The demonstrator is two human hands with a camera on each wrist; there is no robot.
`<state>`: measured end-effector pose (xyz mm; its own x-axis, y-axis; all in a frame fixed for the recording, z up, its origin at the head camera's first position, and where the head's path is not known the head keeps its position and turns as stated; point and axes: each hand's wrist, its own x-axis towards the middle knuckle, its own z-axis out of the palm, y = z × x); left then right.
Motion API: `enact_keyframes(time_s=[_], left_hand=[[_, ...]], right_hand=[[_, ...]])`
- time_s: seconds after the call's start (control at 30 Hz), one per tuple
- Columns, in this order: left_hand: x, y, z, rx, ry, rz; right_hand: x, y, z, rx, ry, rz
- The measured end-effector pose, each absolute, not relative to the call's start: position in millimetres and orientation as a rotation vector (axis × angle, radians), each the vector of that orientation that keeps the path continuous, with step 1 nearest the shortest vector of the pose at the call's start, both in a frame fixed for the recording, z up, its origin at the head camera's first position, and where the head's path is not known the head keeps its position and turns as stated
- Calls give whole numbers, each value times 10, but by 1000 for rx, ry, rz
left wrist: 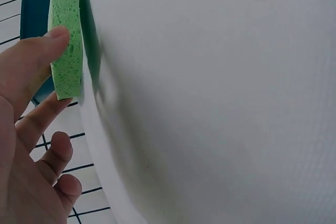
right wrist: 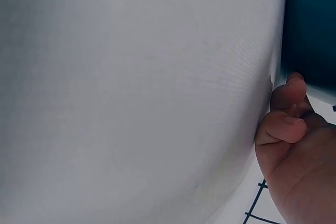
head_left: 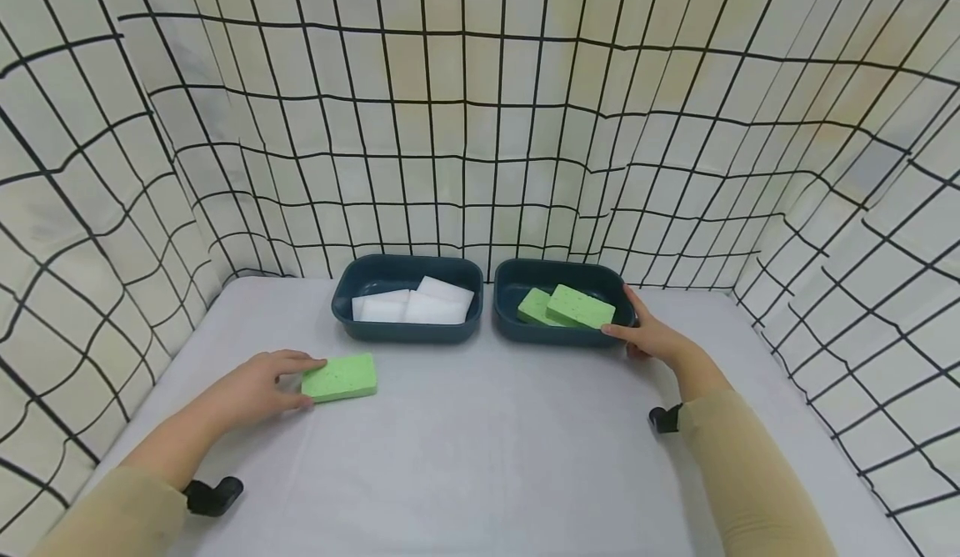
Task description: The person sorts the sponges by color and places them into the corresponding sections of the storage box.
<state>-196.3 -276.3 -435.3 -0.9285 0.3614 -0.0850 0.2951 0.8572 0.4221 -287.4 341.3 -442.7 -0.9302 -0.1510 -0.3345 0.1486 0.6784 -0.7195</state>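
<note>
Left hand point(head_left: 251, 386) fingers point(left wrist: 39, 51) pinching green sponge point(head_left: 340, 377) flat on tabletop point(head_left: 465, 449). Right hand point(head_left: 652, 336) fingers gripping rim of right tray point(head_left: 517, 328), two green sponges just left of them.

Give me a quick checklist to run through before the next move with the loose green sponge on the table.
1. Left hand fingers pinch the green sponge: ok.
2. Sponge lies flat on the table: ok.
3. Right hand steadies the right tray: ok.
4. Right tray holds two green sponges, room beside them: ok.
5. Left tray holds only white sponges: ok.
6. Firmness of the grip: cannot tell.
</note>
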Motion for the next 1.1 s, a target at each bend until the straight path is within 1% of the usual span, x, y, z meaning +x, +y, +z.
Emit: enact_keyframes(time_s=[0.3, 0.5, 0.63, 0.83, 1.1], left_hand=[[-1919, -2695, -4267, 591, 2875, 696], [-1844, -2486, -4130, 533, 2899, 693], [-1837, -2338, -4067, 558, 2926, 708], [-1914, -2072, -3976, 562, 2967, 693], [-2098, -1673, -3916, 567, 3021, 676]], right_hand=[[-2834, 3394, -4436, 23, 2531, -1143], [-2839, 3396, -4430, 20, 2528, -1146], [-2843, 3393, -4418, 15, 2532, -1145], [-2861, 3415, -4428, 22, 2530, -1131], [-2869, 3396, -4425, 11, 2532, -1131]])
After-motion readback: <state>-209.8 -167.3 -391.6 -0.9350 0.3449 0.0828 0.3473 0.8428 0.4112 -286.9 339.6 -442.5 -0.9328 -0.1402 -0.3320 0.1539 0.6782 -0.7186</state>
